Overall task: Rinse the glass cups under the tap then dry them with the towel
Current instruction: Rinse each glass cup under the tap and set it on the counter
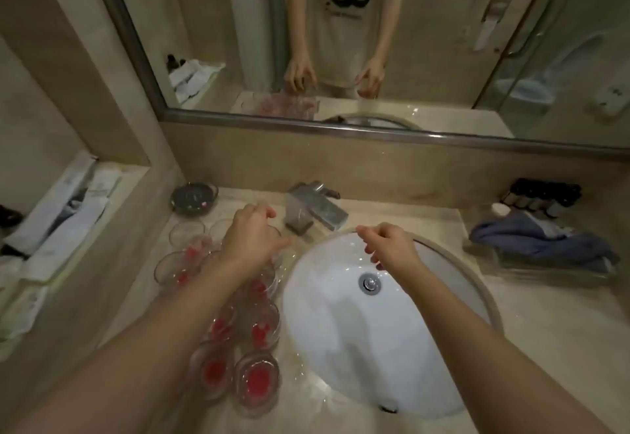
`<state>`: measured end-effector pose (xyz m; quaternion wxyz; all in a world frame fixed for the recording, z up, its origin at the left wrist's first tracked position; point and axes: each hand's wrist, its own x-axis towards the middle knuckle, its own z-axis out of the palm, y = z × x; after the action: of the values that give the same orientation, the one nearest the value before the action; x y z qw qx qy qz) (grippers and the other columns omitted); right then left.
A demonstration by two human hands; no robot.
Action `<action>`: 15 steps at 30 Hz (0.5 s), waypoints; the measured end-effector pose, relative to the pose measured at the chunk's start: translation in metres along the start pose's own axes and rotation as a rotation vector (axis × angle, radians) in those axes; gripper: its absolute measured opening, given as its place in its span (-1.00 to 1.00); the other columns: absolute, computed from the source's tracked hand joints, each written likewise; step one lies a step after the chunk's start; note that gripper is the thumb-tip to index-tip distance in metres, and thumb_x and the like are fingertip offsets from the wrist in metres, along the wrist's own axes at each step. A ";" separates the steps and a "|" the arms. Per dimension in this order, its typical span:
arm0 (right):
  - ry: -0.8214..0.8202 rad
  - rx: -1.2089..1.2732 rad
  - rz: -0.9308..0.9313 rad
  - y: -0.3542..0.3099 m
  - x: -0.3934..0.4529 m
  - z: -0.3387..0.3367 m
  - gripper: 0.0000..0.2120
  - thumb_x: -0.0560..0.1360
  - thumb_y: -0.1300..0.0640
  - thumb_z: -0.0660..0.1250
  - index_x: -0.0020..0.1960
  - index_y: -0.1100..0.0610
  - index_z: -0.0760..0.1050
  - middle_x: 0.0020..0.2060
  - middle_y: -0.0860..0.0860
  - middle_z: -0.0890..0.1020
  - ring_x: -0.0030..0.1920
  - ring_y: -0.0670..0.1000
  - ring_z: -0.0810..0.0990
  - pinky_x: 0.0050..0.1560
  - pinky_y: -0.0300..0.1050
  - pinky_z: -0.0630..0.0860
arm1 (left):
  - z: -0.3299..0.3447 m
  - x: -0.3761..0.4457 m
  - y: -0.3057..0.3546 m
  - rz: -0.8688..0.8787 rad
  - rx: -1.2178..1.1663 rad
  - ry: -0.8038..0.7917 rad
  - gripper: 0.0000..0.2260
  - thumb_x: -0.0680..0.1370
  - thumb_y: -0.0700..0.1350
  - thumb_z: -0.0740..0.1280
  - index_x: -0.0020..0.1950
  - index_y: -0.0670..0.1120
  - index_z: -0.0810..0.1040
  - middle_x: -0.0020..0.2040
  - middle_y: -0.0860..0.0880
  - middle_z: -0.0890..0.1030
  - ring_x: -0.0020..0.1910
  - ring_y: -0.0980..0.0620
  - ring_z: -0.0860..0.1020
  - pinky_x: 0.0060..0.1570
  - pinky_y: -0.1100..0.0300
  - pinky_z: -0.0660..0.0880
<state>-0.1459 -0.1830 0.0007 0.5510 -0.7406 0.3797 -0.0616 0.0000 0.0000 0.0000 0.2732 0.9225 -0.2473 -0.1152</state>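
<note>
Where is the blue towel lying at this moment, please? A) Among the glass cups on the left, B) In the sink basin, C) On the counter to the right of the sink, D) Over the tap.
C: the blue towel lies bunched on the counter to the right of the sink, away from the glass cups and the tap.

Beige, perhaps marble, walls (392, 167); mirror (443, 41).

Cups (259, 283) partly under left hand (252, 239) (grip unclear)
</note>
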 end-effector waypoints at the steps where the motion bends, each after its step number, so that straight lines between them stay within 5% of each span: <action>1: 0.016 -0.037 -0.037 0.003 0.006 0.002 -0.73 0.56 0.00 0.33 -0.19 0.17 0.43 -0.26 0.06 0.56 -0.26 0.05 0.48 -0.21 -0.08 0.42 | 0.003 0.003 -0.002 -0.010 0.049 -0.015 -0.50 0.41 -0.03 0.51 0.29 -0.13 0.49 0.25 -0.11 0.50 0.26 -0.08 0.42 0.18 0.04 0.41; 4: 0.042 -0.091 -0.110 0.010 0.033 0.004 -0.78 0.57 0.02 0.33 -0.16 0.13 0.43 -0.24 0.00 0.56 -0.23 0.02 0.49 -0.22 -0.13 0.42 | 0.013 0.013 -0.009 -0.060 0.128 -0.018 -0.45 0.41 -0.03 0.49 0.35 -0.12 0.44 0.28 -0.11 0.47 0.31 -0.09 0.37 0.16 0.03 0.39; 8: 0.082 -0.076 -0.239 0.009 0.067 0.009 -0.83 0.58 0.07 0.32 0.06 0.17 0.54 -0.16 -0.03 0.56 -0.16 -0.06 0.49 -0.30 -0.46 0.36 | 0.027 0.029 -0.018 -0.134 0.161 -0.030 -0.35 0.38 0.02 0.52 0.40 -0.12 0.40 0.32 -0.11 0.46 0.33 -0.10 0.37 0.16 0.06 0.37; 12: 0.077 0.047 -0.226 0.011 0.095 0.020 -0.78 0.59 0.05 0.30 0.16 0.13 0.56 -0.12 -0.09 0.57 -0.01 0.02 0.55 0.02 -0.04 0.53 | 0.032 0.039 -0.028 -0.189 0.197 -0.065 -0.27 0.33 0.15 0.54 0.40 -0.11 0.42 0.31 -0.12 0.50 0.30 -0.12 0.43 0.09 0.09 0.36; 15: 0.057 0.068 -0.202 0.014 0.109 0.025 -0.77 0.59 0.05 0.30 0.21 0.09 0.56 -0.11 -0.14 0.55 0.05 -0.02 0.53 0.18 0.08 0.53 | 0.033 0.040 -0.031 -0.158 0.367 -0.064 -0.28 0.33 0.24 0.50 0.37 -0.09 0.44 0.26 -0.12 0.54 0.29 -0.13 0.44 0.18 0.07 0.31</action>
<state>-0.0638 -0.2337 -0.0569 0.5557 -0.7539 0.3165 -0.1506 0.0348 -0.0130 -0.0479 0.0829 0.9691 -0.1996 -0.1186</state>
